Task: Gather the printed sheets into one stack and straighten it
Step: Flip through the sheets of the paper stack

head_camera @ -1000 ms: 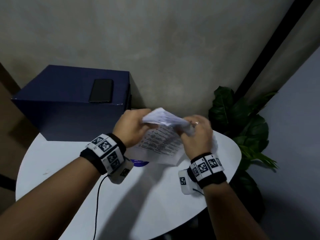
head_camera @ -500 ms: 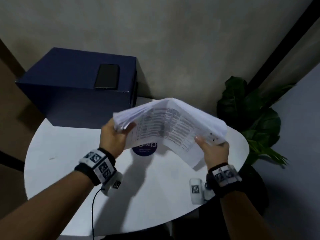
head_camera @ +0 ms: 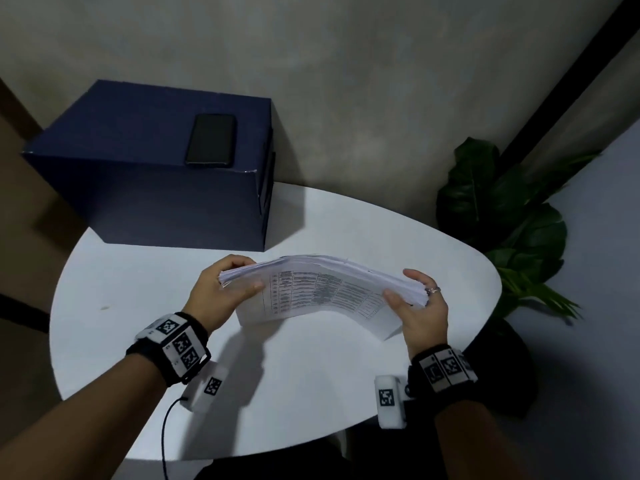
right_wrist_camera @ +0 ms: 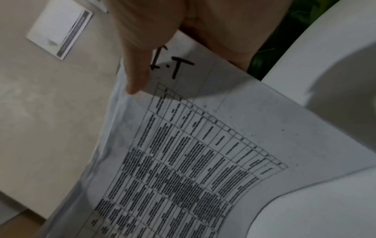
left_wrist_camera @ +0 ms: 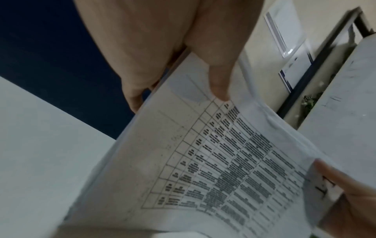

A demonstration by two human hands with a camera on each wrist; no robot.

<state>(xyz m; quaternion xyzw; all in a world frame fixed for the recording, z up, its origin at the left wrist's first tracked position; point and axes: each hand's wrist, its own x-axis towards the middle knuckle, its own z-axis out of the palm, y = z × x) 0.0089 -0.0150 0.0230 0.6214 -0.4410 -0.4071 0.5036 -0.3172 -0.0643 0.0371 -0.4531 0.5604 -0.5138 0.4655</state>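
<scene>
A thick stack of printed sheets point(head_camera: 322, 292) with a table of text on its near face stands on its long edge on the white round table point(head_camera: 145, 299), bowed upward in the middle. My left hand point(head_camera: 228, 289) grips the stack's left end, thumb on the near face, fingers behind. My right hand point(head_camera: 419, 303) grips the right end the same way. The left wrist view shows the thumb point(left_wrist_camera: 219, 80) pressing the printed sheet point(left_wrist_camera: 203, 161). In the right wrist view the thumb point(right_wrist_camera: 138, 75) lies on the sheet point(right_wrist_camera: 203, 153) beside handwritten letters.
A dark blue box point(head_camera: 156, 181) stands at the table's back left with a black phone point(head_camera: 211, 140) on top. A green leafy plant point(head_camera: 512, 216) stands beyond the table's right edge. A wall runs close behind.
The sheets were bunched high between both hands, then spread wide and lowered. Now they stand edge-down on the table, one hand at each end, covering the blue round sticker.
</scene>
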